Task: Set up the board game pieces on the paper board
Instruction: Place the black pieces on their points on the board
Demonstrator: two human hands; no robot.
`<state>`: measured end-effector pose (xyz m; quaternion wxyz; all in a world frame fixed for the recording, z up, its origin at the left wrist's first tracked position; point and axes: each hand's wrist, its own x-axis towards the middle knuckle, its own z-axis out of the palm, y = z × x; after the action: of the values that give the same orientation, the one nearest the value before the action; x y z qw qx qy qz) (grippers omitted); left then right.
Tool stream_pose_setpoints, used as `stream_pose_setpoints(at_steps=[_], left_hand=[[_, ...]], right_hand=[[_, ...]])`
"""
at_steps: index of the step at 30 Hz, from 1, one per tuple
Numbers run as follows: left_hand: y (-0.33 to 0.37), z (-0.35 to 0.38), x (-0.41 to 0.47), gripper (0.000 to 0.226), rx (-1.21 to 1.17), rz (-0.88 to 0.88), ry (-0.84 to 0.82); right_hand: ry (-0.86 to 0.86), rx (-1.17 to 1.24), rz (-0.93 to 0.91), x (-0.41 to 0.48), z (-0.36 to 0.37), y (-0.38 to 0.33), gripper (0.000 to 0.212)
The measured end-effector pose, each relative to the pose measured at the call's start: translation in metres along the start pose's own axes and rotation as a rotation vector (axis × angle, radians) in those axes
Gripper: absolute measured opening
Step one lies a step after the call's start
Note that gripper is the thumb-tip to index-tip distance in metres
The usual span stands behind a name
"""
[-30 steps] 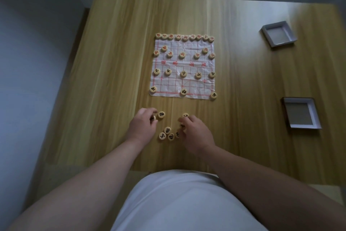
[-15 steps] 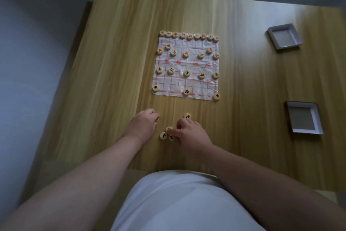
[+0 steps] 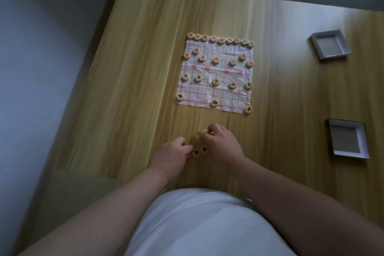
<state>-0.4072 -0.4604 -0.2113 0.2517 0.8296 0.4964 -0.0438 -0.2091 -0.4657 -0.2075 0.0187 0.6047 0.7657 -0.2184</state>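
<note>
Just below the paper board point(image 3: 216, 75), the right hand point(image 3: 223, 144) seems to pinch pieces; the left hand point(image 3: 173, 155), grip curled, touches two loose pieces point(image 3: 200, 150). Overfilled fingers might spill them onto the counter point(image 3: 128, 89).

Your paper board point(image 3: 216, 73) lies on the worktop point(image 3: 128, 89) beyond your hands; two loose pieces point(image 3: 200, 150) sit between them, and two box trays point(image 3: 330, 45) lie off to their right.

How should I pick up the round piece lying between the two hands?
Pinch the round piece by its edge, thumb and finger on opposite sides, coming from above. It lies flat on the table, and another piece sits close beside it.
</note>
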Motion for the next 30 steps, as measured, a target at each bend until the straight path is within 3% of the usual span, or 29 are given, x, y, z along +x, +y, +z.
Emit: stream_pose_setpoints(at_steps=[6, 12, 18, 23, 30], left_hand=[[0.004, 0.011, -0.003, 0.014, 0.069, 0.024, 0.011], [0.001, 0.016, 0.001, 0.008, 0.036, 0.034, 0.048], [0.018, 0.011, 0.003, 0.019, -0.054, 0.091, 0.145], [0.028, 0.01, 0.01, 0.022, 0.04, 0.085, 0.061], [0.036, 0.012, 0.009, 0.013, 0.114, 0.115, 0.031]], right_hand=[[-0.032, -0.049, -0.021, -0.005, -0.003, 0.004, 0.034], [-0.046, -0.05, -0.005, -0.018, -0.001, 0.01, 0.041], [-0.042, 0.015, 0.091, -0.029, 0.001, 0.014, 0.044], [-0.018, 0.059, 0.194, -0.026, 0.003, 0.014, 0.033], [0.135, 0.192, 0.289, -0.003, -0.006, 0.014, 0.037]])
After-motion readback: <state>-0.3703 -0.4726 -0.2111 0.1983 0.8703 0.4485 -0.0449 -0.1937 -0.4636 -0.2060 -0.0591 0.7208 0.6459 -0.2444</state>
